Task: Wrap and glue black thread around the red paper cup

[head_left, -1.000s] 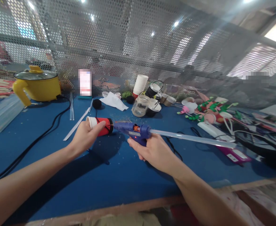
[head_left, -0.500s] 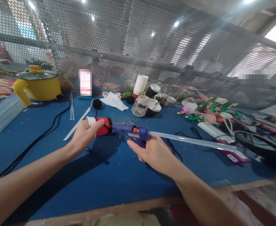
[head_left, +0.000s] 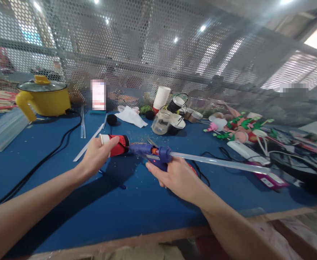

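Observation:
Lying on its side in the air, a red paper cup [head_left: 117, 148] with a white rim and black trim is gripped by my left hand [head_left: 97, 155]. My right hand [head_left: 176, 177] is wrapped round the handle of a blue glue gun [head_left: 161, 155], whose small red light is lit. The nozzle points left at the cup's black-edged end; I cannot tell whether it touches. From the back of the gun a long clear glue stick [head_left: 218, 161] sticks out to the right. A black yarn ball [head_left: 111, 119] lies behind the cup.
A yellow electric pot [head_left: 46, 101] and loose glue sticks [head_left: 5, 131] are at left. Behind stand a lit phone [head_left: 98, 95], white tissue [head_left: 131, 116], a clear jar [head_left: 161, 122] and stacked paper cups [head_left: 163, 96]. Craft flowers [head_left: 239, 126] and a power strip [head_left: 268, 179] lie right.
The glue gun has shifted very slightly down and left at the cup's end. Both hands keep their hold; the cup has hardly moved.

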